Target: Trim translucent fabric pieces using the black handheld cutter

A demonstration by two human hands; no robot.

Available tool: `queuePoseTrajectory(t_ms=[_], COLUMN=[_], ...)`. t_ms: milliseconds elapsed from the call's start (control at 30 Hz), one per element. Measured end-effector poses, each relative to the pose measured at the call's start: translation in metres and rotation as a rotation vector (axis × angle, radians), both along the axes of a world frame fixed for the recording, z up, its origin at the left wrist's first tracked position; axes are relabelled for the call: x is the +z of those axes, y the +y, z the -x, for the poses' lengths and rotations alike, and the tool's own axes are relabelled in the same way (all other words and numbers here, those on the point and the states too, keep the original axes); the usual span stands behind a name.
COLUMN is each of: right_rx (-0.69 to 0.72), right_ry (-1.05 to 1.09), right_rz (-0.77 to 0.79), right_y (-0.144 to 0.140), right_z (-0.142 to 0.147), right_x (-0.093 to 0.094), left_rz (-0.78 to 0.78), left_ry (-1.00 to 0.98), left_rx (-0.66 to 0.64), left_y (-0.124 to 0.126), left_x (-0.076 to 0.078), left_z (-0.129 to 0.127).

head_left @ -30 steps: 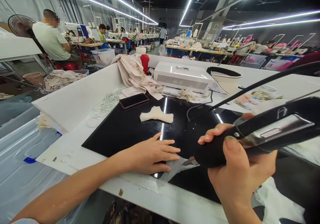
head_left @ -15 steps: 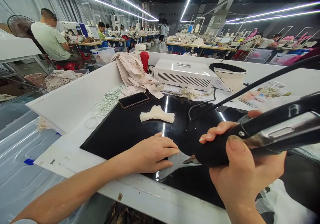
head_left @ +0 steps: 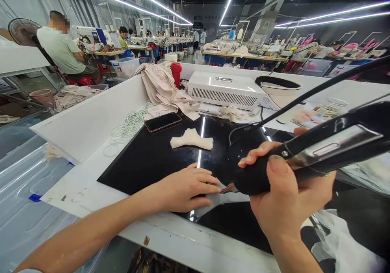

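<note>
My left hand (head_left: 189, 188) lies flat with fingers extended, pressing a thin translucent white piece of fabric (head_left: 217, 200) onto a glossy black board (head_left: 137, 165). In my right hand (head_left: 289, 196) is a thick black corded hand tool (head_left: 317, 151) with a silvery panel along its side. Its pointed metal tip (head_left: 229, 188) touches or hovers just over the fabric, close to my left fingertips. Beyond my left hand, a small stack of cream cut pieces (head_left: 191, 139) sits on the board.
A phone (head_left: 163, 122) and pale green elastic loops (head_left: 126, 128) lie at the left. Behind them are beige fabric strips (head_left: 164, 88), a red tumbler (head_left: 176, 74) and a white vented box (head_left: 225, 89). Sheer scraps (head_left: 344, 240) are at lower right. A co-worker (head_left: 62, 47) sits far left.
My right hand has moved left with the tool, bringing its tip nearer my left fingertips along the fabric. My left hand stays almost in place.
</note>
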State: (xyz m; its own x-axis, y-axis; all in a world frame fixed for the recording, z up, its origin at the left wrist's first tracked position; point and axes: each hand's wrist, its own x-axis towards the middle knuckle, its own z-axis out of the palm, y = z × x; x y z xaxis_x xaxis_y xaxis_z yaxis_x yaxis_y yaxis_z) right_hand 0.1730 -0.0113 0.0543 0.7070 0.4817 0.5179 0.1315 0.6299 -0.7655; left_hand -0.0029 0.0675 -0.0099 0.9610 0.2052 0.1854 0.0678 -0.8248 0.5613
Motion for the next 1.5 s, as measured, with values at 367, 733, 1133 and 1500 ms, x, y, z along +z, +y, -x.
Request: queuePoseTrajectory(t_ms=[367,733,1133,1500], right_rx=[0.037,0.002,-0.018,-0.015], right_ry=[-0.033,-0.019,-0.007,-0.091], right_rz=[-0.003,0.070,0.066,0.055], right_y=[-0.005,-0.022,-0.024,-0.024], right_z=[-0.002,0.000,-0.002,-0.008], right_x=[-0.005,-0.004,-0.007,-0.017], left_rz=[0.002,-0.036,-0.039,-0.086], left_ry=[0.060,0.121,0.138,0.167], left_rx=[-0.017,-0.015,-0.016,-0.046], left_y=[-0.001,-0.003,-0.004,-0.002], left_x=[0.010,0.010,0.013,0.013], left_z=[0.001,0.003,0.002,0.003])
